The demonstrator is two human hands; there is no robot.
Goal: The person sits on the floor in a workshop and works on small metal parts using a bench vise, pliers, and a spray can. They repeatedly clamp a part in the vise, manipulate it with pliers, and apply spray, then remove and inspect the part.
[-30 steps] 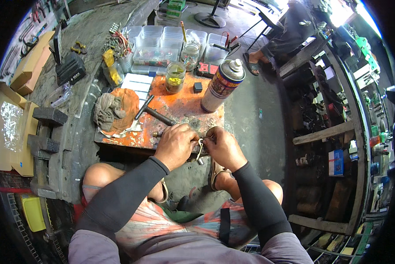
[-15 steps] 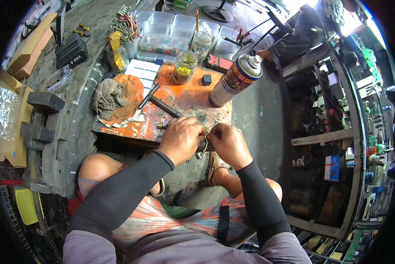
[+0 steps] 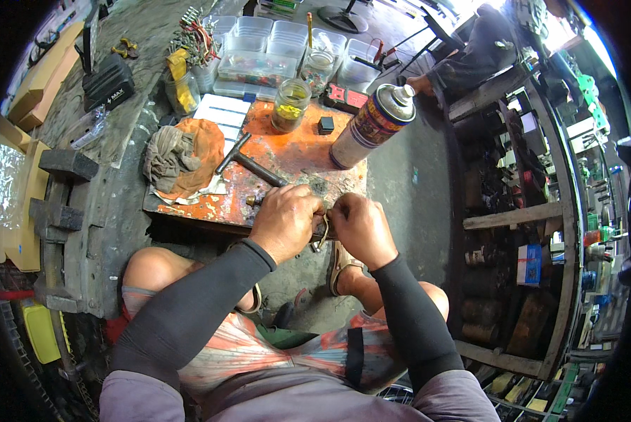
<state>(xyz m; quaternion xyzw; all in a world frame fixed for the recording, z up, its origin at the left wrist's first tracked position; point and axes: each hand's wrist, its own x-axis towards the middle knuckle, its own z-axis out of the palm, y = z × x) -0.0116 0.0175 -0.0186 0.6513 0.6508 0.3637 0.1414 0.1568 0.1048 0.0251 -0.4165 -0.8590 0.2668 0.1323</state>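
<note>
My left hand (image 3: pixel 287 221) rests at the front edge of a worn orange tabletop (image 3: pixel 266 151), its fingers curled round something mostly hidden beneath them. Right beside it, my right hand (image 3: pixel 363 231) pinches a thin pale cord (image 3: pixel 327 228) that hangs in a small loop between both hands. Part of a dark metal piece shows under the fingers. A T-handled metal tool (image 3: pixel 256 167) lies on the tabletop, one end reaching my left hand. Just left of that hand is a small brass-coloured fitting (image 3: pixel 253 200).
A tall spray can (image 3: pixel 370 130) stands behind my right hand. Farther back are a glass jar with yellow bits (image 3: pixel 291 112), a black cube (image 3: pixel 325 125), a red-and-black device (image 3: pixel 346 98) and plastic bins (image 3: pixel 256 67). Crumpled rags (image 3: pixel 201 151) lie left; a wooden shelf (image 3: pixel 516 216) stands right.
My hands keep the same hold at the table edge, with the right fingers shifted slightly. The whole view has moved a little, so everything sits slightly farther left.
</note>
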